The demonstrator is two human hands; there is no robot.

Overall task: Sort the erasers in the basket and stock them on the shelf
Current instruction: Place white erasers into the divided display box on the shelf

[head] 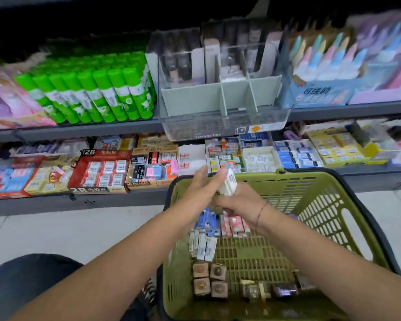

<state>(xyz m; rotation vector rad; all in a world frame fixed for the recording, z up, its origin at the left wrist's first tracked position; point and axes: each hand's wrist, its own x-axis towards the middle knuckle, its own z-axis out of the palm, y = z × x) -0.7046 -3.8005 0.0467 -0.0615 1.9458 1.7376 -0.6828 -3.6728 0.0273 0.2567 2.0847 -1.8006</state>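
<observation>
Right hand (237,201) first: it's clenched round the bottom of a small stack of white erasers (229,183), paper-sleeved blocks held on end. My left hand (203,181) lies flat against the stack's left face with the fingers straight. It grasps nothing itself and seems only to square the pile.

I read this as the gathering step, with one sort bundled and ready to go forward. To do it well I'd press with that flat palm so the slick sleeves don't fan out. I'd tap the edges flush, then carry the pile as one block.

Directly beneath the hands, on the floor of the basket (322,205), blue-wrapped erasers (206,222) and pink ones (234,225) lie in rows. A little nearer me is a fan of white-sleeved ones (203,245). Closer still are four brown cubes (210,278) with glossy tops; I can't tell what they are. The basket is rigid olive plastic lattice with a dark rim.

Beyond the hands, the lower shelf (56,205) carries open cardboard trays. The tray of white blocks (259,159), just ahead and slightly right of the hands, looks the likely match. Above it sits a clear storage box (225,126), and well to the left are green glue sticks (90,93).
</observation>
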